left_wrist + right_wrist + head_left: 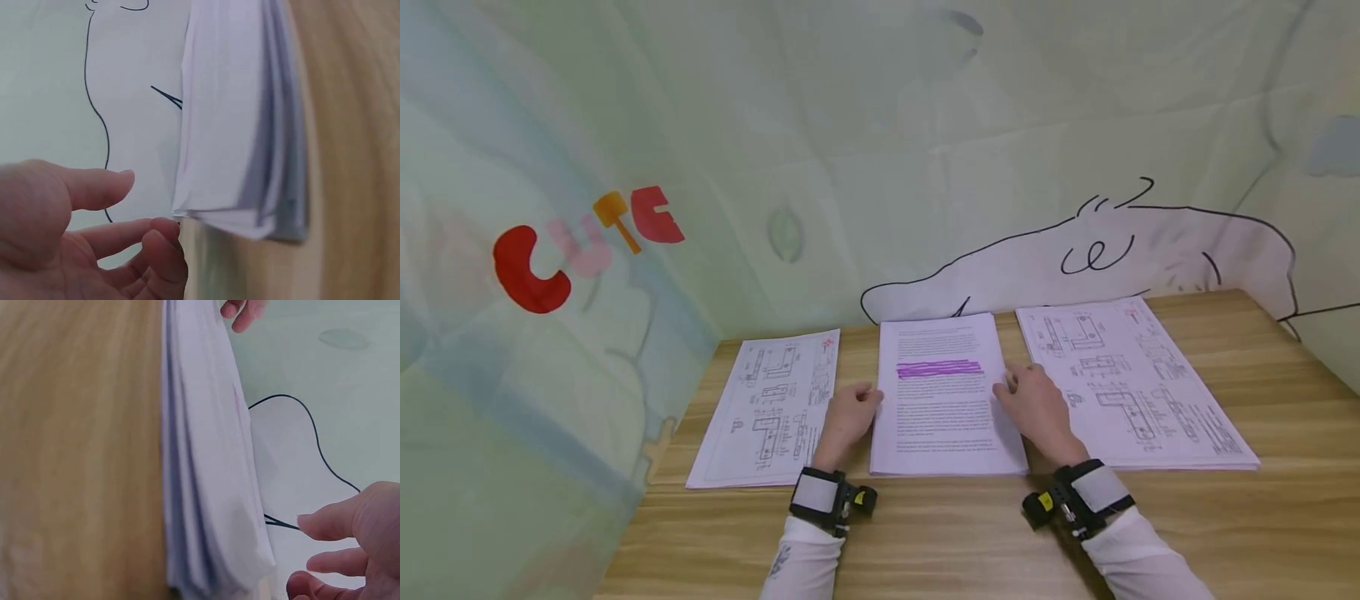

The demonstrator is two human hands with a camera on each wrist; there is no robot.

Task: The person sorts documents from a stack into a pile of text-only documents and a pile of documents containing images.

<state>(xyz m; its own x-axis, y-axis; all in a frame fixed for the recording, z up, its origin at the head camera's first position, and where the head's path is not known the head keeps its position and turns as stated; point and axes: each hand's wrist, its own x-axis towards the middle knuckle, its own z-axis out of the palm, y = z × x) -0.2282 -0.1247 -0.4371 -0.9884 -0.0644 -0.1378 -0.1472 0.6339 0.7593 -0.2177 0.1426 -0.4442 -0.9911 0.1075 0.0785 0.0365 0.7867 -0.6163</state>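
A stack of printed sheets (947, 425), its top page crossed by purple marker lines, lies flat on the wooden table between both hands. Beside its left edge is my left hand (850, 412); in the left wrist view its thumb stands apart and its bent fingertips (165, 231) come close to a corner of the paper stack (225, 112). On the other side, my right hand (1037, 404) is near the right edge. The right wrist view shows its fingers (337, 562) loosely bent, with a gap to the paper stack (212, 437). Neither hand holds anything.
Technical drawings lie on both sides: a left pile (730, 442) partly behind the left forearm, and a right pile (1195, 442). The wooden table (955, 542) meets a printed cloth backdrop (887, 208) along its far edge. Each wrist wears a strapped camera.
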